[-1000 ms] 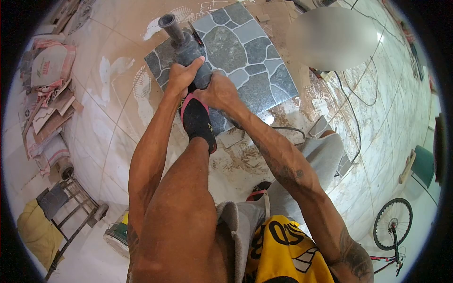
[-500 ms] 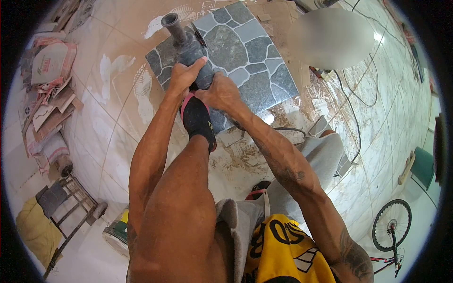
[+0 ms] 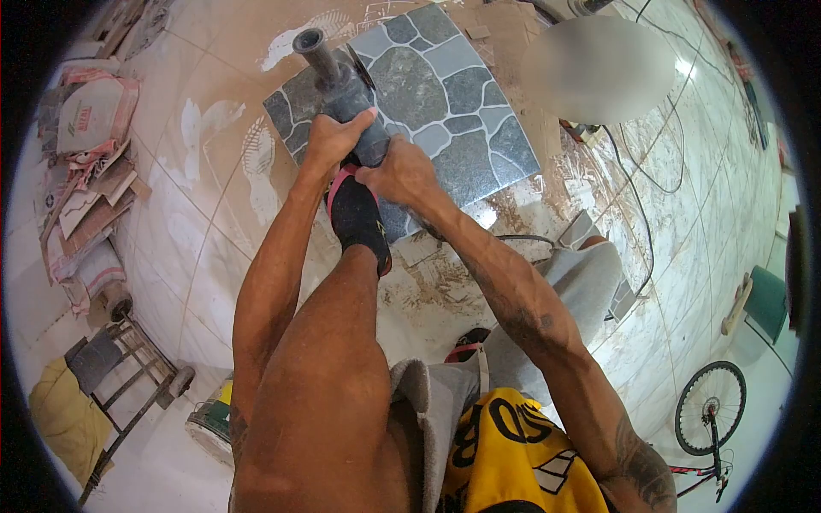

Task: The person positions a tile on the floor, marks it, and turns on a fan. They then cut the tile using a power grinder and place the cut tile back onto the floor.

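Slightly to the right of its earlier spot, the grinder (image 3: 346, 98) lies between and ahead of both hands, over the patterned tile (image 3: 410, 85). The left hand (image 3: 329, 147) clamps its body; the right hand (image 3: 406, 171) closes on the rear end, fingers partly hidden. It looks heavy and rigid, best gripped there, clear of the disc (image 3: 361, 68); the tile seems stiff but brittle.

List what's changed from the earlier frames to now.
The angle grinder shifted slightly across the stone-pattern tile, toward picture right and a little toward the wearer; both hands, left and right, moved with it. Nothing newly grasped or released. Tile and the foot at its edge stayed put.
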The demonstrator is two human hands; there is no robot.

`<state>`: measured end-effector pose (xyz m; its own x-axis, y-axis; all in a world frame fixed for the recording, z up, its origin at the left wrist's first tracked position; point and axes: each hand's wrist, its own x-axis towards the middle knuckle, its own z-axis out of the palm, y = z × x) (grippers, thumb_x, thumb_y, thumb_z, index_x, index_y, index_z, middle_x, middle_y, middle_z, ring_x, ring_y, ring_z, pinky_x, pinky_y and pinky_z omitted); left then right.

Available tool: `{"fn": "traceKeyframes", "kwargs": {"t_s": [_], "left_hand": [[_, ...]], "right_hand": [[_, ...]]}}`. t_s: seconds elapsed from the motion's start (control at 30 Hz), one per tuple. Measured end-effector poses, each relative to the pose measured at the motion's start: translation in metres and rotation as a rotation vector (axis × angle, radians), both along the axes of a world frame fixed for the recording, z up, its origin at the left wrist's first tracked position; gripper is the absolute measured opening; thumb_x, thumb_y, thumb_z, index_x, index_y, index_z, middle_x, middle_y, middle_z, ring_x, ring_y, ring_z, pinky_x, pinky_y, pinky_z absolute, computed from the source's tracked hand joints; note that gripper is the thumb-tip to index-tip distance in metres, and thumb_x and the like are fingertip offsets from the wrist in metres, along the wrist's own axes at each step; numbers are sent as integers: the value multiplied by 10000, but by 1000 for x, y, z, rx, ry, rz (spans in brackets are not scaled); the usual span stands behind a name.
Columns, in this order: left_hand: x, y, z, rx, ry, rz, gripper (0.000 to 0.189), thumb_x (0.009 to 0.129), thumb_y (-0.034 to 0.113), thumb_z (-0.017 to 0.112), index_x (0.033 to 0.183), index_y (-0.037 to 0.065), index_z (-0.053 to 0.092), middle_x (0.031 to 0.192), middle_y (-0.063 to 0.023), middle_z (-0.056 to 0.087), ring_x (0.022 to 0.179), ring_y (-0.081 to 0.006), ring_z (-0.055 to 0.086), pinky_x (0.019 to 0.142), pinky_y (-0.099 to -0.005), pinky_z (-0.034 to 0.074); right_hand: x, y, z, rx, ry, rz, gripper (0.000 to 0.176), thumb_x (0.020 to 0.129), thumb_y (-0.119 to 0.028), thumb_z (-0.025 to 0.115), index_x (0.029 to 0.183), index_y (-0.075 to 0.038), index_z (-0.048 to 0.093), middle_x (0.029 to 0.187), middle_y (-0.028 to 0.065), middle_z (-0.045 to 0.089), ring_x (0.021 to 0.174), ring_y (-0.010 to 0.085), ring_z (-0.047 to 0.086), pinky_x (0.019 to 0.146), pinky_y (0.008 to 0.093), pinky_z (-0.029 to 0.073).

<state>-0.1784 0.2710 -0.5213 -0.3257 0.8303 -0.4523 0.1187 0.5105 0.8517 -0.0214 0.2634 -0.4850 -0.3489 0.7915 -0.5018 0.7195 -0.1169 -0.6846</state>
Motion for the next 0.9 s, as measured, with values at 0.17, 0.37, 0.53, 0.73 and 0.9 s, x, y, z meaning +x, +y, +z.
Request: {"fn": "traceKeyframes", "kwargs": {"t_s": [0.17, 0.37, 0.53, 0.73, 0.9], "left_hand": [[-3, 0, -6, 16, 35, -35, 275, 833, 250, 779, 852, -10, 695, 823, -34, 660, 678, -114, 607, 593, -283, 480], [-2, 0, 0, -33, 43, -53, 238, 837, 229, 768, 852, 7, 685, 816, -22, 652, 673, -109, 603, 594, -273, 478], [-5, -1, -6, 87, -3, -103, 235, 832, 212, 763, 889, 3, 671, 836, -28, 653, 684, -124, 614, 608, -282, 493], [-2, -1, 1, 114, 16, -113, 324, 820, 207, 773, 1007, -23, 642, 925, -63, 664, 770, -151, 641, 681, -303, 527], [0, -2, 4, 148, 69, -111, 383, 812, 222, 785, 1055, -35, 639, 960, -80, 667, 840, -169, 645, 741, -324, 531]], "right_hand": [[2, -1, 0, -26, -23, 11, 674, 668, -411, 803, 1041, 101, 574, 961, 284, 670, 938, 397, 677, 827, 443, 536], [4, -3, 2, -25, -21, 7, 665, 669, -395, 800, 1045, 104, 573, 968, 285, 670, 941, 396, 676, 828, 442, 535], [5, -6, 3, -16, -36, 2, 659, 675, -388, 795, 1056, 102, 574, 960, 273, 677, 933, 394, 676, 832, 440, 529], [8, -6, 7, -52, -20, 5, 656, 679, -384, 780, 1051, 115, 569, 950, 287, 672, 933, 401, 674, 831, 432, 528], [8, -8, 6, -37, -48, 9, 665, 682, -399, 776, 1070, 101, 573, 959, 258, 683, 934, 387, 679, 826, 426, 533]]}}
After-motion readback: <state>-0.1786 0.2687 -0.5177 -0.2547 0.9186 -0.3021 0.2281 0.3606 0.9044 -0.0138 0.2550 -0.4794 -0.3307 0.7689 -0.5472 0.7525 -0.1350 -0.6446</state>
